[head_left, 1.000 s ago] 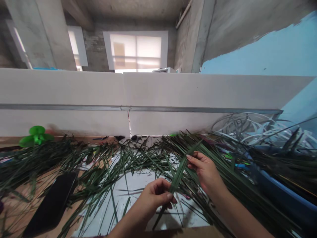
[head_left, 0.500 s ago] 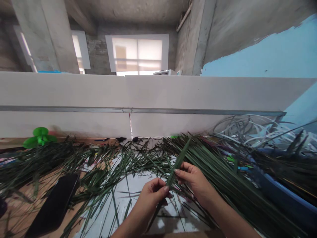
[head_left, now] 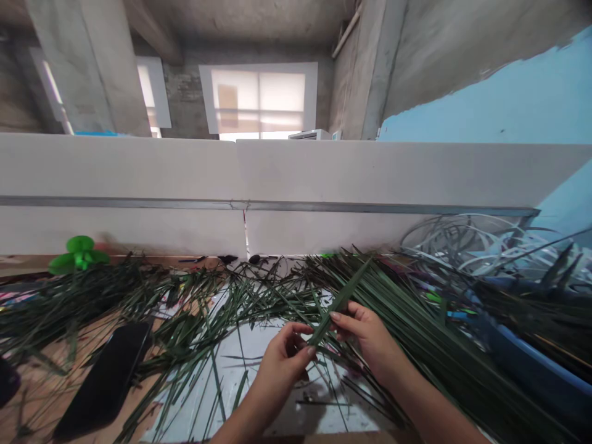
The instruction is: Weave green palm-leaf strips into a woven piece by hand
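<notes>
The right hand (head_left: 365, 333), angled inward, pinches a green leaf (head_left: 348, 293) slanting up past it. Just beside, the left hand (head_left: 283, 361) curls, thumb and forefinger parted at the leaf's lower end, its grip unclear. Long leaves (head_left: 407, 314) lie right of the right hand.

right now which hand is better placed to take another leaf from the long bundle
Probably the right hand: it is closer to the long bundle, with the left hand farther across. The right pinches a leaf, so would likely need freeing first.
</notes>
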Demonstrator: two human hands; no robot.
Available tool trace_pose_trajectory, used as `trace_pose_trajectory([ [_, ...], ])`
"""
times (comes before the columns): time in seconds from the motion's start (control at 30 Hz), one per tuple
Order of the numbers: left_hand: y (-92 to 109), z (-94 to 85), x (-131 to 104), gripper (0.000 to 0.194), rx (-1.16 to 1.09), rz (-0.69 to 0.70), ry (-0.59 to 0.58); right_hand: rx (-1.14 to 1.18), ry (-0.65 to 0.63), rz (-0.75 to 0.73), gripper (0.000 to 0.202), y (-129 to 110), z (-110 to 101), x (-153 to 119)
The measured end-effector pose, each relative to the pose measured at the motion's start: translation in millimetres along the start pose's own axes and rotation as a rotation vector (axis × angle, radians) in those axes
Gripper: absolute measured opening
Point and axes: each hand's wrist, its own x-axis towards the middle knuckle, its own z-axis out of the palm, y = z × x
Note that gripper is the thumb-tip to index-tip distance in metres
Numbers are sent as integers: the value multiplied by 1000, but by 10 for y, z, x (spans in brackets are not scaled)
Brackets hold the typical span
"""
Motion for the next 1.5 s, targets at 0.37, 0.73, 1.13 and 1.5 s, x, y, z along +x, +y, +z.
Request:
trace_pose_trajectory([
  [0.37, 25, 20, -19, 22, 33, 9, 47, 14, -15, 8, 38, 92, 16, 10],
  [0.73, 27, 20, -21, 40, -91, -94, -2, 22, -77, 49, 28, 163, 9, -17],
  [1.13, -52, 16, 14, 47, -194, -74, 3, -54, -127, 77, 20, 70, 122, -87],
  [1.5, 50, 29, -10, 42, -134, -18, 1, -78, -185, 61, 15, 150, 167, -104],
])
